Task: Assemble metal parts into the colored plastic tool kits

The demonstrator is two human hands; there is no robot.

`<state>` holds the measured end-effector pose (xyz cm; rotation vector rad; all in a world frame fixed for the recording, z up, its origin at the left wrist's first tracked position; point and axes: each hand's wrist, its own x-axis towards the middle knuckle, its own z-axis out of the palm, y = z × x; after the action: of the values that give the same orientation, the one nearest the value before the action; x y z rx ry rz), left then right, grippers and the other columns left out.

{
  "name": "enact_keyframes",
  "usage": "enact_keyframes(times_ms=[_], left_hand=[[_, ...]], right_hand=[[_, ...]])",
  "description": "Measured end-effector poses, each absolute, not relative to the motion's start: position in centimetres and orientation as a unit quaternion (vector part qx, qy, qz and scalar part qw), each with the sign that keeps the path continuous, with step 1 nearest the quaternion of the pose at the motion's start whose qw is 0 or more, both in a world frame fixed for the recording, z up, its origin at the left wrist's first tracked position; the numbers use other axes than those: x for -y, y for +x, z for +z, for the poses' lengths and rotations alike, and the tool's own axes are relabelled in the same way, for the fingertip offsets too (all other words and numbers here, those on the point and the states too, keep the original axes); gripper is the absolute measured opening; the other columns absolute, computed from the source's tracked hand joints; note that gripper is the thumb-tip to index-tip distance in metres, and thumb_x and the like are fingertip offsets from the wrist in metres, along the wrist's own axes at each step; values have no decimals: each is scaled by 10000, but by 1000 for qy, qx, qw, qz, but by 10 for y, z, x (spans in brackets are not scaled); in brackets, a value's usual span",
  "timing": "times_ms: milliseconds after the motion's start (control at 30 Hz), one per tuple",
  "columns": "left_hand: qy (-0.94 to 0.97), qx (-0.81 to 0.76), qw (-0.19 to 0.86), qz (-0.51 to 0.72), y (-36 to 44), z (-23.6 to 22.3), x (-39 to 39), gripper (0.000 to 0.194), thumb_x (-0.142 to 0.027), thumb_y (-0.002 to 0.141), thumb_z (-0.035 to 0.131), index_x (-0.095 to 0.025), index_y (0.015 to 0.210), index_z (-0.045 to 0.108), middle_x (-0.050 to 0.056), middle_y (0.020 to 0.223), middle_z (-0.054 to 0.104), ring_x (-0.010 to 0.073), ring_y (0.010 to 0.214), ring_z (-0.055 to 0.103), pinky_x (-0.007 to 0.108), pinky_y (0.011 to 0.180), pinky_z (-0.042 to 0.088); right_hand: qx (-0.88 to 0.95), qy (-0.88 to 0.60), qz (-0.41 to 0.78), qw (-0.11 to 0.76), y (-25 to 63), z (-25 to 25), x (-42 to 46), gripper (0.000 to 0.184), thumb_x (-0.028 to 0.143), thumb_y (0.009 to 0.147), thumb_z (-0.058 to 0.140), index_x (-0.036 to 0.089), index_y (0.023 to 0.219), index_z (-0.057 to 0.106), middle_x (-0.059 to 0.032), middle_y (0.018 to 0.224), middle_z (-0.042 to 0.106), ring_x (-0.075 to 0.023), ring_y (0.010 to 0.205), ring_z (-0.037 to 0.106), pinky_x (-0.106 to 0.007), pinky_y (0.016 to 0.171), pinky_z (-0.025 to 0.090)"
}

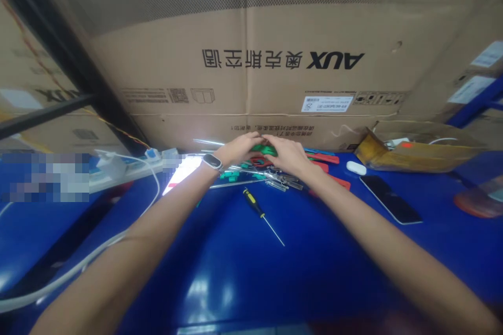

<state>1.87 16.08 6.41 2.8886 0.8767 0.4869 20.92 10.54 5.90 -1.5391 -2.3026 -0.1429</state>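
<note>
My left hand (240,148), with a watch (212,162) on its wrist, reaches to the far side of the table. Its fingers curl around a green object (266,150) whose kind I cannot make out. From the other side, my right hand (290,153) closes on the same object, fingertips near those of the left. Beneath the hands lies a pile of metal clips (280,183), thin metal rods (236,183) and small green pieces (231,175). A black and yellow screwdriver (255,204) lies nearer to me, its tip pointing right and towards me.
A large cardboard box (251,84) stands behind the blue table (314,272). Red-handled tools (324,158), a white case (356,168) and a phone (389,199) lie right. At left are a lit screen (184,171), a power strip (133,167) and a white cable (86,259).
</note>
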Motion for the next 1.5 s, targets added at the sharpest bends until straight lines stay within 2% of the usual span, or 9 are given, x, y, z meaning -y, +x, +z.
enact_keyframes(times_ms=[133,333,600,733,833,1000,1133,1367,1500], left_hand=[[922,-313,60,222,17,48,-181,305,-233,883,630,-186,1181,583,82,1138,624,221,1084,585,356,970,460],[892,-340,-7,296,-20,25,-171,125,-217,961,497,-175,1018,600,83,1053,615,221,1021,540,366,925,469],[912,-361,12,196,-45,16,-147,223,-124,934,482,-191,1081,636,82,1057,618,231,1011,544,388,917,459],[907,-358,6,220,-41,24,-133,211,-145,949,481,-195,1070,646,81,1072,629,230,1012,551,389,910,466],[905,-348,9,245,-39,25,-116,172,-180,959,494,-186,1045,642,80,1054,640,230,995,564,389,899,479],[904,-332,27,268,-33,18,-84,143,-159,942,525,-198,1020,639,68,1087,639,237,1042,573,404,926,482],[907,-325,45,262,-18,16,-66,111,-167,930,546,-192,975,644,75,1026,637,241,997,584,396,883,498],[926,-281,80,238,34,17,-61,122,-188,927,557,-197,1002,654,77,1035,649,241,995,599,401,895,497],[938,-257,80,218,70,16,-68,126,-194,933,554,-191,996,662,79,1026,659,242,995,605,399,907,487]], right_hand=[[816,-548,-41,176,216,51,-133,524,296,869,620,288,1381,509,-44,1275,678,-291,1095,656,-388,842,515],[819,-551,-37,157,220,37,-153,347,276,848,636,265,1195,662,-40,1202,709,-296,1065,665,-393,824,515],[811,-548,-39,201,204,29,-136,321,322,873,584,249,1176,661,-65,1274,598,-232,926,656,-328,698,471],[805,-553,-35,213,196,29,-107,217,363,906,536,240,1016,676,-43,1071,627,-183,765,631,-297,598,392],[809,-552,-7,200,193,25,-85,160,366,887,572,247,911,677,-18,976,632,-180,778,627,-281,595,362],[789,-570,28,229,196,17,-52,134,337,885,586,243,930,671,-18,995,651,-191,886,639,-272,648,388],[767,-583,64,261,204,10,-28,106,313,882,597,237,889,670,-12,963,665,-176,851,636,-272,682,405],[720,-621,97,296,227,6,-1,111,279,886,565,251,873,672,6,900,674,-146,712,592,-264,600,356],[699,-647,70,296,260,11,12,121,221,856,561,252,907,666,-7,966,687,-174,819,608,-276,623,375]])
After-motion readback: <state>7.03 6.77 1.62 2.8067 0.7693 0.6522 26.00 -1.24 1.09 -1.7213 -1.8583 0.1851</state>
